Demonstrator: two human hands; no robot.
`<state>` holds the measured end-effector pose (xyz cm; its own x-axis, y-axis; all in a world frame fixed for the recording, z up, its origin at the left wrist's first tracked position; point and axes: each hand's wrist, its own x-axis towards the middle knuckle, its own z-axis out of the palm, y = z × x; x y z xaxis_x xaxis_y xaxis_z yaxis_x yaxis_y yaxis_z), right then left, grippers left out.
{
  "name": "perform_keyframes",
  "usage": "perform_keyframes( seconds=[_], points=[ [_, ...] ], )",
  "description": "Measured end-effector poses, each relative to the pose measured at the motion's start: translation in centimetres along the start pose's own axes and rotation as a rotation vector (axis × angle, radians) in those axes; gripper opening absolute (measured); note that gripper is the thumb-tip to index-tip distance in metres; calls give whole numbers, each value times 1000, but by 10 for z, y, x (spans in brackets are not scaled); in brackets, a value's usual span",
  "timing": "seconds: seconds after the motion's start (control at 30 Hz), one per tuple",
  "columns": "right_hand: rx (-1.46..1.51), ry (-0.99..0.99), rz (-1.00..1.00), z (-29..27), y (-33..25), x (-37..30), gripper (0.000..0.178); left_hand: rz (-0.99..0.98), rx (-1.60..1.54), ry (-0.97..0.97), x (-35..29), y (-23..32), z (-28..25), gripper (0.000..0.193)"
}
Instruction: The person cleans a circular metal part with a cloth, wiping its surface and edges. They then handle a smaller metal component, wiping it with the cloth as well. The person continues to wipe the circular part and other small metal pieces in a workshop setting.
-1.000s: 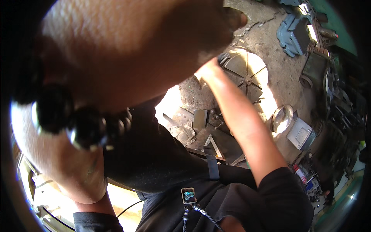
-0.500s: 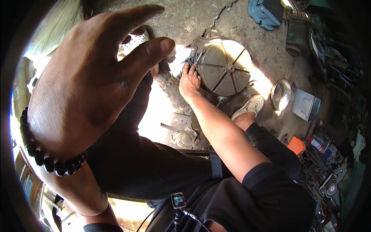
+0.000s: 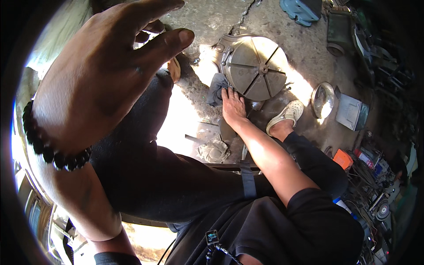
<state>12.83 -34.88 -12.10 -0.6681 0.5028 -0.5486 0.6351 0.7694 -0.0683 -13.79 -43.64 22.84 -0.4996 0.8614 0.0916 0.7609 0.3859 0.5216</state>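
Note:
My left hand (image 3: 95, 66), a dark beaded bracelet (image 3: 59, 154) at its wrist, is raised close in front of me at the left. Its thumb and forefinger are stretched apart, and nothing shows between them. Down at the floor, my right hand (image 3: 234, 106) presses a dark grey rag (image 3: 216, 89) at the near left edge of a round metal rotary table (image 3: 251, 59). The disc lies flat, with several slots running out from a hole at its centre. Part of the rag is hidden under the fingers.
A shallow metal bowl (image 3: 323, 100) and a grey metal box (image 3: 349, 111) stand right of the disc. A blue-grey casting (image 3: 301, 11) lies beyond it. Pale crumpled cloth (image 3: 213, 151) rests nearer me. Tools and an orange box (image 3: 342, 159) crowd the right side.
My right hand has slid with the rag from the disc's left side toward its near left edge. My left hand keeps nearly the same pose, slightly higher in view.

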Motion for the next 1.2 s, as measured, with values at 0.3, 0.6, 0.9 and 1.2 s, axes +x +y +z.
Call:
perform_keyframes(
  seconds=[0.3, 0.6, 0.9, 1.2],
  points=[
    [-299, -45, -207, -5, 59, -40, 48, 87, -33, -59, -2, -24, 5, 49],
    [-332, -15, -209, -16, 104, -59, 41, 324, 86, -270, 33, -67, 9, 51],
    [-190, 137, 250, -36, 192, -139, 35, 185, 74, -422, 77, -7, 30, 52],
    [129, 455, -271, 3, 134, -118, 41, 205, 231, -527, 96, 44, 65, 57]
  ],
)
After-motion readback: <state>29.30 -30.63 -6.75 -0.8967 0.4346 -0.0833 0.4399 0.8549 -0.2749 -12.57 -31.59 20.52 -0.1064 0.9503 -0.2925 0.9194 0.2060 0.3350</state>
